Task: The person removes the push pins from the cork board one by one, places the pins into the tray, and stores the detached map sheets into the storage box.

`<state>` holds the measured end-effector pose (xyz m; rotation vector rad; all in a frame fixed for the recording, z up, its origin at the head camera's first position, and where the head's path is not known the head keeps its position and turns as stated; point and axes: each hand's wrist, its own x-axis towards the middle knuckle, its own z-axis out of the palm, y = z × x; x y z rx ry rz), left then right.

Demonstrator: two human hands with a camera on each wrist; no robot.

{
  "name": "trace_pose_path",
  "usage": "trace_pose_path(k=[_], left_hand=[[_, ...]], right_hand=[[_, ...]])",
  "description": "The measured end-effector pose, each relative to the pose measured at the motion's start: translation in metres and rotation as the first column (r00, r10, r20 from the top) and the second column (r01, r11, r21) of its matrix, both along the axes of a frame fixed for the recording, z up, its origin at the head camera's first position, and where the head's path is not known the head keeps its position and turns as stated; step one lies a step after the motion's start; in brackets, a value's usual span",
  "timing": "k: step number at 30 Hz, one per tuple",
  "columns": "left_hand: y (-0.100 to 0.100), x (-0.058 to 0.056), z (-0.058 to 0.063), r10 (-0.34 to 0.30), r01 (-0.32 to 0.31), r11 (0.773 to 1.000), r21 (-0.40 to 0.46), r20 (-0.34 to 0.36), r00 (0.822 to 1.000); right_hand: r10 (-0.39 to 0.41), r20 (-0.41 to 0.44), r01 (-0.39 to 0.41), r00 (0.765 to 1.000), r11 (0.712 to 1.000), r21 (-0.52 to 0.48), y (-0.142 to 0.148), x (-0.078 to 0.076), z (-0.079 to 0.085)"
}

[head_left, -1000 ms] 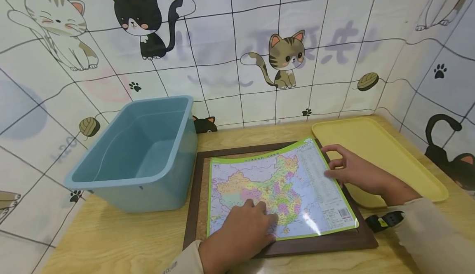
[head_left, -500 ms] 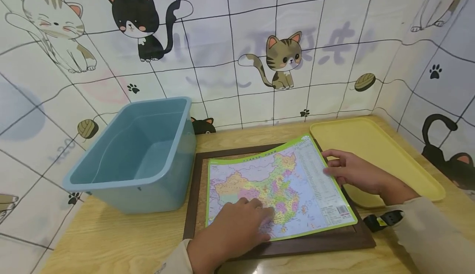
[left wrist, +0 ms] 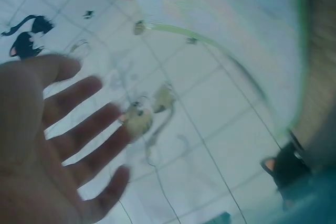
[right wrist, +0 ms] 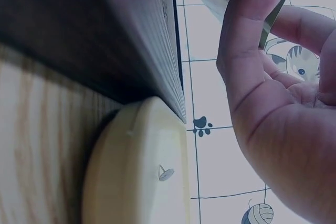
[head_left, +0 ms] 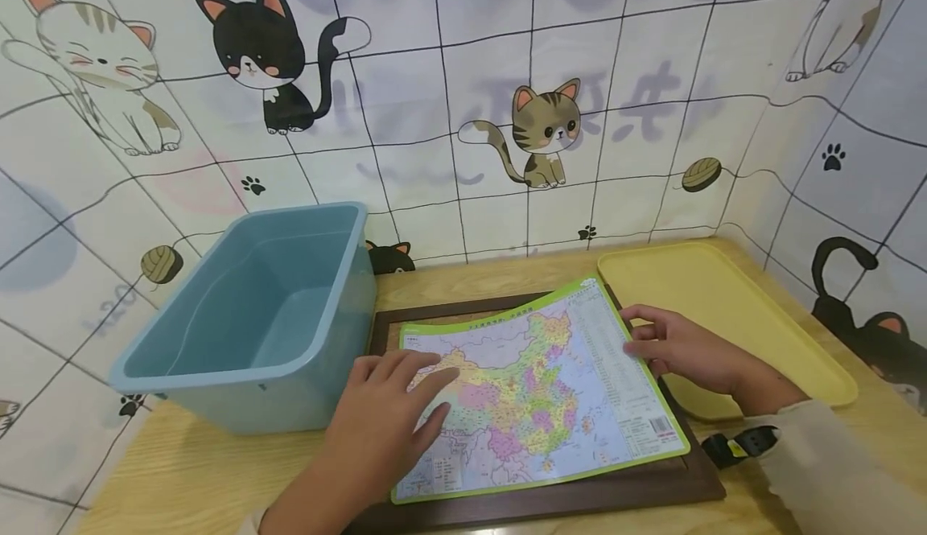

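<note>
A laminated map (head_left: 500,406) with a green border lies tilted over a brown-framed cork board (head_left: 579,495), its right side raised. My right hand (head_left: 681,350) pinches the map's right edge between thumb and fingers. In the right wrist view, the thumb (right wrist: 252,30) presses on one face of the sheet. My left hand (head_left: 387,422) is spread above the map's left part, holding nothing. The left wrist view shows its fingers (left wrist: 94,129) apart from the blurred map (left wrist: 220,14). The map covers most of the cork.
A blue plastic tub (head_left: 246,318) stands left of the board. To the right lies a yellow tray (head_left: 717,318), close to the board's frame; a thumbtack (right wrist: 166,173) lies on it. Cat-patterned walls (head_left: 427,117) border the wooden table (head_left: 210,487) at the back and sides.
My left hand has lifted off the middle of the map and moved left, fingers spread. The right hand keeps its pinch on the right edge. The head view has tipped slightly upward.
</note>
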<state>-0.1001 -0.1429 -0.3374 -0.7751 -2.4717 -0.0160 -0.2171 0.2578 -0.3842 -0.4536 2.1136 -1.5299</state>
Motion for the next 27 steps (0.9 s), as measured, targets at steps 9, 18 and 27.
trace_pose_path(k=[9, 18, 27], left_hand=[[-0.025, 0.001, -0.005, 0.021, 0.018, 0.979, 0.204, -0.188, 0.982], [-0.038, -0.003, -0.015, 0.200, -0.164, 0.970, 0.183, -0.205, 0.958], [-0.040, -0.005, -0.020, 0.278, -0.254, 0.957, 0.138, -0.198, 0.940]], right_hand=[[0.040, 0.020, -0.039, 0.999, 0.998, -0.052, 0.001, 0.004, -0.002], [0.066, 0.037, -0.063, 0.997, 0.994, -0.093, -0.001, 0.002, -0.003], [0.073, 0.036, -0.069, 0.997, 0.993, -0.096, -0.001, 0.001, 0.004]])
